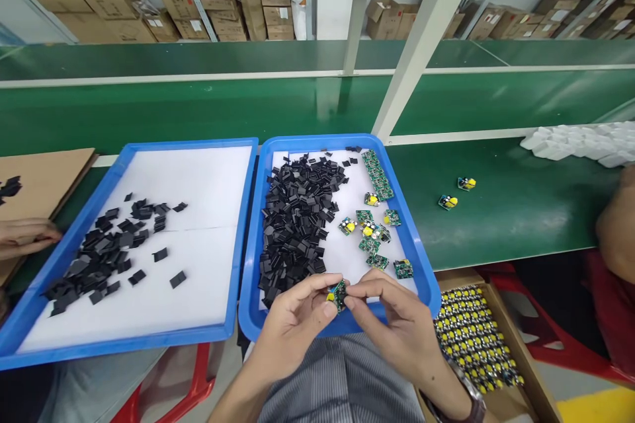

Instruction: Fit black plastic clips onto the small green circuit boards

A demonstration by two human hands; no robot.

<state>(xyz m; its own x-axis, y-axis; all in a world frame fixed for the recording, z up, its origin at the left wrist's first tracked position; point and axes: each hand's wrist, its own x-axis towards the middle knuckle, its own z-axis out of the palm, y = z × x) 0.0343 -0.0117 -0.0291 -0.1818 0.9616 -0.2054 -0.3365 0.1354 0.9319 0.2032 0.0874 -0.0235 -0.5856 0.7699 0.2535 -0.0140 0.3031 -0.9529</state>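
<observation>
- One small green circuit board with a yellow part (338,295) is between the person's two hands, above the near side of a blue plastic tray with white bottom (420,254).
- The left hand (300,317) pinches this board from the left, thumb and forefinger narrow.
- The right hand (397,317) also pinches it, at the right edge.
- Inside this tray, a large heap of small flat black pieces (297,225) lies on the left; several similar boards (368,246) lie on the right.
- A second blue tray (238,238), at left, carries fewer black pieces (92,258).
- Two more boards (447,202) lie on the green table (526,218).
</observation>
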